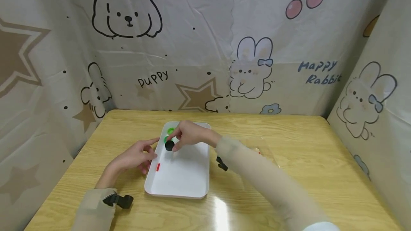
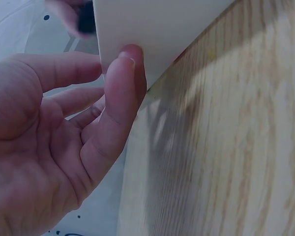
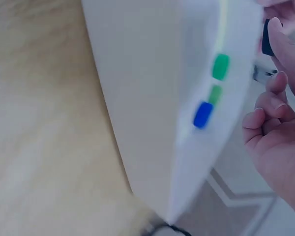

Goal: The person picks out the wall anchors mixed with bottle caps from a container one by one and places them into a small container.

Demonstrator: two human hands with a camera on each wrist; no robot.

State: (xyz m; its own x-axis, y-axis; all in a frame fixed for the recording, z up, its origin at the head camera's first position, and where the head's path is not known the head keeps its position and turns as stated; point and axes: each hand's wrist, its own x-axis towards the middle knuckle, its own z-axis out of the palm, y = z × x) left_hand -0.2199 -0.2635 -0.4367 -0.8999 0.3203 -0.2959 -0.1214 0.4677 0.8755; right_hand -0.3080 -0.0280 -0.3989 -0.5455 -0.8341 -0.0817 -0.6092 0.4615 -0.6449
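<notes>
A white tray [image 1: 189, 177] lies lengthwise on the table. My left hand [image 1: 133, 156] grips its left side, with fingertips against the outer wall [image 2: 137, 24] and rim. Over the tray's upper left part, my right hand [image 1: 189, 133] pinches a small black round piece [image 1: 169, 145] between thumb and finger. The black piece [image 3: 268, 38] shows edge-on in the right wrist view. Behind it lie green round pieces [image 1: 171, 131], partly hidden by my fingers. A small red bar [image 1: 158, 167] lies near the left wall.
In the right wrist view, a green piece [image 3: 221, 67], a light green piece [image 3: 215, 94] and a blue piece [image 3: 203, 115] appear blurred along the tray. A clear plastic sheet or bag [image 1: 268, 152] with something red lies right of the tray, partly behind my right forearm.
</notes>
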